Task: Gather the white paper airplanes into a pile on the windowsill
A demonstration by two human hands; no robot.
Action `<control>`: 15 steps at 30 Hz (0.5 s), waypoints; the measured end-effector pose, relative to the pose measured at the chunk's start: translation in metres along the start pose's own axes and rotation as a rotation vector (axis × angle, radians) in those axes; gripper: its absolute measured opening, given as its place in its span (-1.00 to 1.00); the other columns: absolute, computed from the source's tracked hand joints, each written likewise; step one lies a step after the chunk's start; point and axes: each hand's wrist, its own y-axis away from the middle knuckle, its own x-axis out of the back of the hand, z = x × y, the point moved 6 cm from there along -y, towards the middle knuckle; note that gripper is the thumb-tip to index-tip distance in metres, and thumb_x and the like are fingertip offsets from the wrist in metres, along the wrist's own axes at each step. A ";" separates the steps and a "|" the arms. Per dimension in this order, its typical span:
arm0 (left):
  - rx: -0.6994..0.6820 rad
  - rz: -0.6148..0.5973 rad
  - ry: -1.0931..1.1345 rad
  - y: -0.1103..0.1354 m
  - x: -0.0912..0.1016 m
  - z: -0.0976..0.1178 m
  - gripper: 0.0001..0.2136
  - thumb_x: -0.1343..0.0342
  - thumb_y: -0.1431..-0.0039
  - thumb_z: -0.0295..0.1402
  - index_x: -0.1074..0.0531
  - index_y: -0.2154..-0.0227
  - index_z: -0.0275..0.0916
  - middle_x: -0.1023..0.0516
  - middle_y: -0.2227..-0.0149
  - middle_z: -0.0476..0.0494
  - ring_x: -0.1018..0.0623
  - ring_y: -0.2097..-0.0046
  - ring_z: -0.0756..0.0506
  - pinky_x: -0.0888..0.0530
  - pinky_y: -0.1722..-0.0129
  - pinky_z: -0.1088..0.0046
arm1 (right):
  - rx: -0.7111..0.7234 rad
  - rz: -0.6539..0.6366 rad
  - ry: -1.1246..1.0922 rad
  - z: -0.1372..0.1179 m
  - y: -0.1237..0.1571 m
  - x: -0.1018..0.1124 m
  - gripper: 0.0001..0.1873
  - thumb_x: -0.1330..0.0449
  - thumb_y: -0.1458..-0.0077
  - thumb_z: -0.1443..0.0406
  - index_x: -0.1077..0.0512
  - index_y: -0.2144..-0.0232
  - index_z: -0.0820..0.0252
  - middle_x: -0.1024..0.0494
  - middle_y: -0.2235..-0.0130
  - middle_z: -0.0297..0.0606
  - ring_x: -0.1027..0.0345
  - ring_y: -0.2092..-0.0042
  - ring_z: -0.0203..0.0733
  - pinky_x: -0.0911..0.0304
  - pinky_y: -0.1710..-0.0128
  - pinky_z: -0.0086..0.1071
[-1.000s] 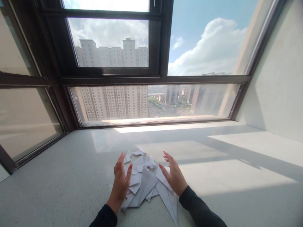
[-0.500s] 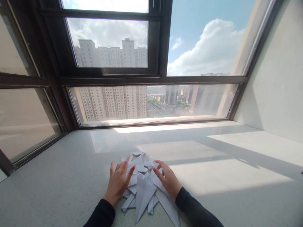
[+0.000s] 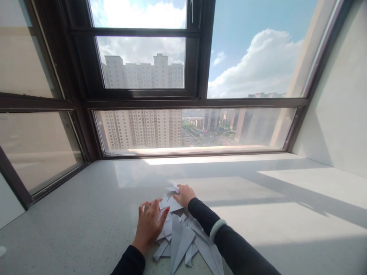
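A heap of folded white paper pieces [image 3: 180, 236], several of them long pointed shapes, lies on the pale stone window ledge [image 3: 86, 214] near its front edge. My left hand [image 3: 149, 224] rests flat on the left side of the heap, fingers spread. Stretched out to the far end of the pile, my right hand [image 3: 185, 194] has its fingers curled on a small folded paper piece [image 3: 173, 188]. Both arms wear dark sleeves, and a pale bangle shows on the right forearm.
Large dark-framed windows [image 3: 197, 99] close the back and left of the ledge, with tower blocks outside. A white wall [image 3: 338, 107] bounds the right side. Sunlit patches fall across the ledge to the right.
My right hand has reached forward from the near right of the pile to its far end and curled onto a small piece. The left hand has lowered flat onto the papers.
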 end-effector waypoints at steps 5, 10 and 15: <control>-0.017 0.040 0.010 -0.001 0.010 0.005 -0.67 0.17 -0.11 -0.15 -0.29 0.16 -0.21 -0.46 0.27 -0.14 -0.41 0.19 -0.14 -0.23 0.12 0.20 | -0.005 -0.012 0.081 0.001 -0.003 0.010 -0.73 -0.05 -0.10 0.26 -0.28 0.14 0.25 -0.36 0.11 -0.20 -0.31 0.17 -0.20 -0.26 0.21 -0.20; -0.026 0.021 0.027 0.000 0.003 0.003 -0.66 0.17 -0.12 -0.17 -0.25 0.10 -0.20 -0.44 0.13 -0.15 -0.38 0.07 -0.14 -0.25 0.08 0.23 | -0.020 0.089 0.078 0.004 0.023 0.043 -0.73 0.07 -0.10 0.44 -0.38 0.22 0.31 -0.48 0.25 -0.07 -0.28 0.13 -0.09 -0.14 0.11 -0.22; 0.001 0.007 0.018 0.001 -0.005 -0.001 -0.61 0.18 -0.11 -0.14 -0.24 0.07 -0.23 -0.40 0.06 -0.22 -0.33 -0.02 -0.17 -0.25 0.03 0.21 | 0.073 0.045 0.012 0.007 0.082 0.046 -0.69 0.04 0.00 0.45 -0.40 0.23 0.20 -0.51 0.30 -0.21 -0.34 0.22 -0.15 -0.19 0.18 -0.32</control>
